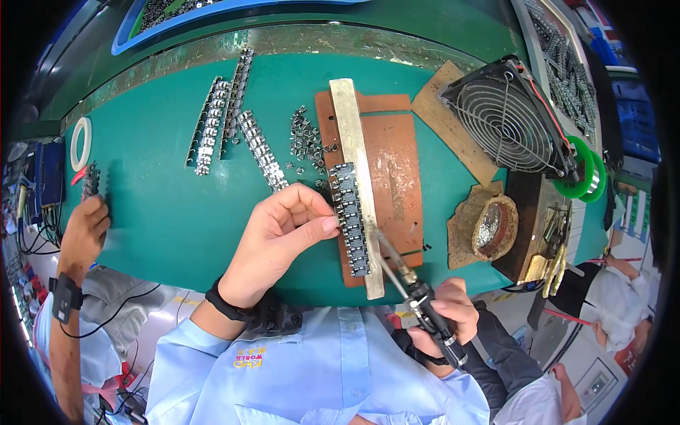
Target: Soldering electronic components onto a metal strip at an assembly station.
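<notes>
A row of small black components with metal legs (356, 244) lies along a pale metal bar (346, 106), which rests on a reddish-brown board (389, 163). My left hand (283, 223) is at the row's left side, thumb and forefinger pinched together against its edge. Whatever sits between those fingertips is too small to make out. My right hand (453, 312) grips a black soldering iron (428, 312) with a thin metal tube beside its shaft. The iron slants up and left, its tip close to the bar and the row; whether it touches is unclear.
Left of the board lie loose metal clips (304, 138) and several strips of metal parts (262, 150). A fan (504, 117), a green solder spool (586, 170) and a round dish (494, 228) stand at right. Another person's hand (85, 227) holds a dark part at far left.
</notes>
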Tool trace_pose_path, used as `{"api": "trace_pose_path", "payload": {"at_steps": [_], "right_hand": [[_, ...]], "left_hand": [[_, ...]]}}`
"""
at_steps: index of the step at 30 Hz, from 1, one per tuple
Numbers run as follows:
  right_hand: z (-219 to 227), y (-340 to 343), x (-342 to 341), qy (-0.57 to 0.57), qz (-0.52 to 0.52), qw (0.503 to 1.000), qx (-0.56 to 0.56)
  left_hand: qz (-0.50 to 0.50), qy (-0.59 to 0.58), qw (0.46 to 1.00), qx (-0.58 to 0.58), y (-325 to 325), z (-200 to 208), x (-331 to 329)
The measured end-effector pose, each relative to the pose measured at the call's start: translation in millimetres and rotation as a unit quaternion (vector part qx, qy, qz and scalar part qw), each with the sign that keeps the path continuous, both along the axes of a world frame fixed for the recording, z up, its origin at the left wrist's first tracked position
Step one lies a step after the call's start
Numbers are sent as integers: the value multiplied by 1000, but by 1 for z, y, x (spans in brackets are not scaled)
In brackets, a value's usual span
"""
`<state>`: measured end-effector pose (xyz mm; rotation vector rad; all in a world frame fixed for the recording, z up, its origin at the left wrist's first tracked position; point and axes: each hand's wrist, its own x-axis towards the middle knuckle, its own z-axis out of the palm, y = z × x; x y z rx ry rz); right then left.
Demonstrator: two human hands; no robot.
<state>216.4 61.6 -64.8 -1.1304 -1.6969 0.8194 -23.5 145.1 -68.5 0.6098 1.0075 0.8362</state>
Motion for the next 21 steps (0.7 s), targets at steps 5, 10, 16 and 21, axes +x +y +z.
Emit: {"api": "trace_pose_path", "payload": {"at_steps": [5,10,16,21], "right_hand": [[5,15,-14,8,36,999,-10],[6,25,-22,-3,26,1000,14],[2,21,-20,-14,47,999,0],[2,22,-19,-14,47,999,0]], "left_hand": [[-4,13,1000,6,0,-2,-4],[-6,16,1000,17,2,-5,-9],[-2,13,1000,17,4,-7,-10],[-3,14,1000,17,4,-8,-9]]}}
